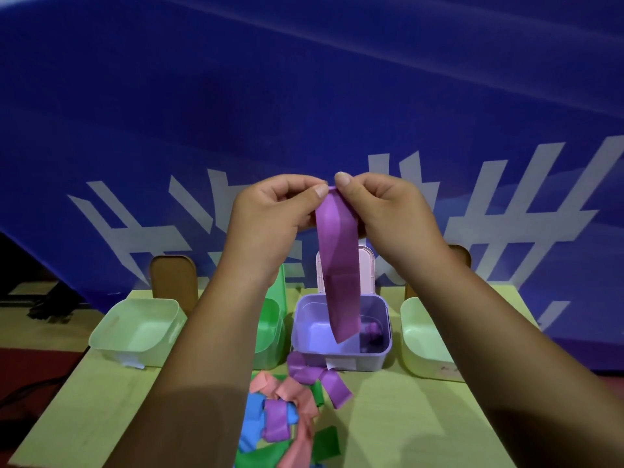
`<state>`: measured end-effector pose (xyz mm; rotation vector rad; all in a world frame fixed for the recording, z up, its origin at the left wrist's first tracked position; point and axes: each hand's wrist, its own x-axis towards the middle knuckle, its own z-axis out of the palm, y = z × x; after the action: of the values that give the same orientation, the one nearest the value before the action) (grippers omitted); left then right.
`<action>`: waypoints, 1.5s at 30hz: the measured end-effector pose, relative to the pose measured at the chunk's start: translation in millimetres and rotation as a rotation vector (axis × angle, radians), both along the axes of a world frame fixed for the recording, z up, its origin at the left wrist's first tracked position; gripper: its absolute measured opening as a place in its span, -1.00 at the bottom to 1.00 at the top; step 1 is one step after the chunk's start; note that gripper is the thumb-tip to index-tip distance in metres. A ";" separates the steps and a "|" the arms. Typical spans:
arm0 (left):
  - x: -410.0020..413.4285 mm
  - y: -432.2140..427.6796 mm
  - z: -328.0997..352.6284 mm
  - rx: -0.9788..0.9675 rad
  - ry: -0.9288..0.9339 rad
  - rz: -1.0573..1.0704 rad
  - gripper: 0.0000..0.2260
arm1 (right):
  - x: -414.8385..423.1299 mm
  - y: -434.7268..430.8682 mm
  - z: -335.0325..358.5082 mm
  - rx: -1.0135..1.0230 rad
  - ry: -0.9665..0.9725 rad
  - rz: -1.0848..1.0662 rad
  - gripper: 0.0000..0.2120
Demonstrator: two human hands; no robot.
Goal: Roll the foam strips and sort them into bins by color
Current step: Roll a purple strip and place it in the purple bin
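Observation:
A purple foam strip hangs down over the purple bin. My left hand and my right hand both pinch its top end between thumb and fingers, held up above the bins. A rolled purple piece lies inside the purple bin. On the table in front lies a pile of loose strips in purple, pink, blue and green.
A pale green bin stands at the left, a green bin partly behind my left arm, a light yellow-green bin at the right. A pink lid leans behind the purple bin. A blue banner fills the background.

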<state>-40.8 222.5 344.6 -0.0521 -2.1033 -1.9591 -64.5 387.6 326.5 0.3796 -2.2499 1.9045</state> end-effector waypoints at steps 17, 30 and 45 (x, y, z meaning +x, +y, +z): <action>-2.7 1.5 1.4 0.141 -0.078 -0.035 -0.87 | -3.1 4.5 -7.2 -0.189 -0.106 0.097 -0.80; -11.9 5.0 -5.9 0.041 -0.041 0.008 -0.88 | -10.2 -0.9 -11.7 -0.095 0.017 0.011 -0.85; -24.4 9.9 -11.3 0.033 -0.028 0.041 -0.86 | -24.0 6.5 -14.1 -0.125 0.000 0.052 -0.81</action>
<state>-65.2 232.4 333.3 0.0245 -2.0720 -1.9805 -88.5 394.1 312.4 0.4241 -2.1274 2.0573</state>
